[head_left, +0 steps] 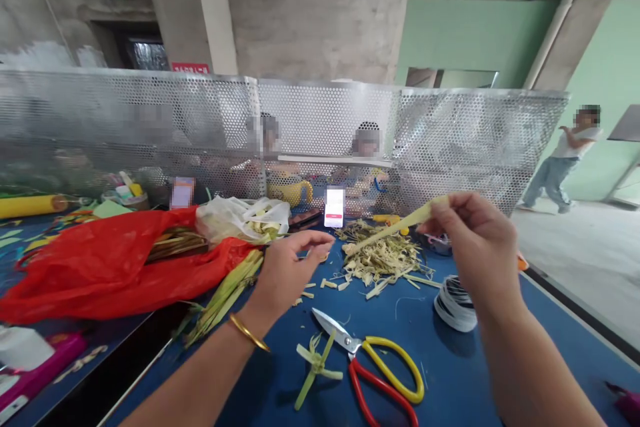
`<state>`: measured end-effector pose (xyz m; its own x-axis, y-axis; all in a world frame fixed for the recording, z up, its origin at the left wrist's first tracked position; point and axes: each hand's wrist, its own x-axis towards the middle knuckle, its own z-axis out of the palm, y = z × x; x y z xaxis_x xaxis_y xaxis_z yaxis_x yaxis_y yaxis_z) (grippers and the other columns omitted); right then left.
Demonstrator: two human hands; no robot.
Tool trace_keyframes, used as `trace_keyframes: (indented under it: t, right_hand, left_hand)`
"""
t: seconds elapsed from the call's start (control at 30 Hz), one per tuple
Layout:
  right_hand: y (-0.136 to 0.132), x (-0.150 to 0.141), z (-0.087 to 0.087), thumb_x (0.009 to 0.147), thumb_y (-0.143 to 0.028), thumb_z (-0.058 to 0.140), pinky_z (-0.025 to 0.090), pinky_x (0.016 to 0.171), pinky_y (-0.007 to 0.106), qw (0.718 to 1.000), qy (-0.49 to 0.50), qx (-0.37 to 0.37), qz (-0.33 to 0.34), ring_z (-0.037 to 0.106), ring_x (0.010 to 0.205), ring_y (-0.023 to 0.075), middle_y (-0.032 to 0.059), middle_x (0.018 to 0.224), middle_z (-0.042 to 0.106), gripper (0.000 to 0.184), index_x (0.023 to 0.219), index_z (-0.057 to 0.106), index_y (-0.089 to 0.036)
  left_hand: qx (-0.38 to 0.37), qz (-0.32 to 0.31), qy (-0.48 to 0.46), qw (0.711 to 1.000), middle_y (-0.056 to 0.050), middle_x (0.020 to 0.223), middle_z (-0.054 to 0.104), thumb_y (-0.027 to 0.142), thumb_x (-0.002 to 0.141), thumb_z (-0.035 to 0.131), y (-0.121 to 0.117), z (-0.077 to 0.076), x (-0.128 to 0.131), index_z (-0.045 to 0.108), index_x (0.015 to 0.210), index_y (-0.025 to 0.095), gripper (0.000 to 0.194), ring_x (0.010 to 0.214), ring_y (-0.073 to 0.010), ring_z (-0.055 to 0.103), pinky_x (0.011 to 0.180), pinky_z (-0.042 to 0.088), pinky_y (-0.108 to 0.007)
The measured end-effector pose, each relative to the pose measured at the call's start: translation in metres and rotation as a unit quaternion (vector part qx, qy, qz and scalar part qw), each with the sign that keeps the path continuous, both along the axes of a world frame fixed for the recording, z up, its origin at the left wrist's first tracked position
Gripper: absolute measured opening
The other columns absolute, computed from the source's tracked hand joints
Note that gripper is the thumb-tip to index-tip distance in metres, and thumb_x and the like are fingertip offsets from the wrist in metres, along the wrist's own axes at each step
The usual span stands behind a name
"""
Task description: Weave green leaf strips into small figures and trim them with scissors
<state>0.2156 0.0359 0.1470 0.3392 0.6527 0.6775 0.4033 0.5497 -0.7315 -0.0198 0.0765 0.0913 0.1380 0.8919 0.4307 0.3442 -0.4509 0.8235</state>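
Observation:
My right hand (pixel 477 240) is raised and pinches the end of a pale green leaf strip (pixel 395 230), which slants down to the left over a heap of leaf scraps (pixel 385 257). Just short of the strip's lower end is my left hand (pixel 295 263), its fingers curved with a gap to the thumb, holding nothing I can see. A gold bangle (pixel 249 332) circles that wrist. Below the hands lies a small cross-shaped piece of knotted leaf strips (pixel 317 365). Beside it are scissors (pixel 357 347) with one yellow and one red handle.
A roll of white cord (pixel 455 303) stands by my right wrist. To the left are a red plastic bag (pixel 115 267), long leaf strips (pixel 225 293) and a white bag (pixel 240 217). A phone (pixel 334 207) stands before the perforated metal screen (pixel 320 113). People are beyond it.

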Motion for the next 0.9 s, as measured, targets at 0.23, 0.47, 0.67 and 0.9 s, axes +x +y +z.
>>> trace_keyframes:
  t: [0.23, 0.47, 0.67, 0.9]
  right_hand:
    - [0.002, -0.034, -0.018, 0.082, -0.034, 0.06, 0.047, 0.051, 0.024, 0.981, -0.028, -0.113, 0.156, 0.058, 0.053, 0.011, -0.0009, 0.06, 0.06, 0.018, 0.072, 0.054, -0.019]
    - [0.012, -0.042, -0.033, 0.083, -0.033, 0.058, 0.045, 0.053, 0.024, 0.983, -0.051, -0.109, 0.141, 0.057, 0.056, 0.0111, -0.0018, 0.061, 0.058, 0.018, 0.072, 0.054, -0.019]
    - [0.022, -0.038, -0.038, 0.079, -0.033, 0.06, 0.045, 0.053, 0.023, 0.979, -0.042, -0.135, 0.15, 0.055, 0.056, 0.0104, -0.0016, 0.062, 0.059, 0.016, 0.075, 0.057, -0.018]
    - [0.025, -0.031, -0.036, 0.077, -0.036, 0.062, 0.045, 0.052, 0.024, 0.977, -0.049, -0.158, 0.133, 0.056, 0.055, 0.0116, 0.0002, 0.06, 0.062, 0.02, 0.072, 0.065, -0.017]
  left_hand:
    - [-0.174, -0.215, -0.177, 0.945, -0.006, 0.085, 0.071, 0.028, 0.068, 0.073, -0.017, 0.011, 0.046, 0.072, 0.085, 0.019, 0.019, 0.074, -0.0153, 0.061, 0.07, 0.046, -0.026]
    - [-0.239, -0.201, -0.234, 0.921, 0.002, 0.06, 0.058, 0.021, 0.063, 0.075, -0.007, 0.005, 0.037, 0.061, 0.065, 0.015, 0.016, 0.054, -0.0071, 0.05, 0.055, 0.041, -0.021]
    - [-0.23, -0.195, -0.211, 0.93, 0.005, 0.06, 0.053, 0.021, 0.069, 0.067, 0.0, -0.001, 0.039, 0.056, 0.07, 0.017, 0.012, 0.043, -0.0048, 0.041, 0.041, 0.036, -0.02]
    - [-0.202, -0.171, -0.126, 0.956, 0.004, 0.06, 0.056, 0.025, 0.069, 0.069, 0.001, 0.001, 0.034, 0.063, 0.073, 0.016, 0.012, 0.044, -0.005, 0.038, 0.041, 0.031, -0.02]
